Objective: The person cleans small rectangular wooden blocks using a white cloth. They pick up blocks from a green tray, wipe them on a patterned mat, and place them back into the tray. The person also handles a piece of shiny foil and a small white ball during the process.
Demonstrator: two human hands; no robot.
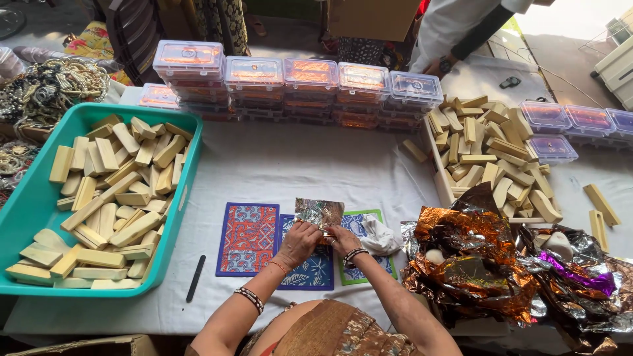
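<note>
The left hand (298, 241) and right hand (343, 238) pinch a crinkled, shiny foil sheet (318, 212) between them, above three flat patterned mats (248, 238) on the white-clothed table (277, 165). Crumpled copper foil (471, 260) lies right. Pale rectangular blocks (119, 191) fill a teal tray (30, 211) left. Clear lidded boxes (310, 82) stack far.

Clear lidded plastic boxes (310, 82) with orange contents stood stacked in a row along the table's far edge. More clear boxes (572, 122) sat far right.
</note>
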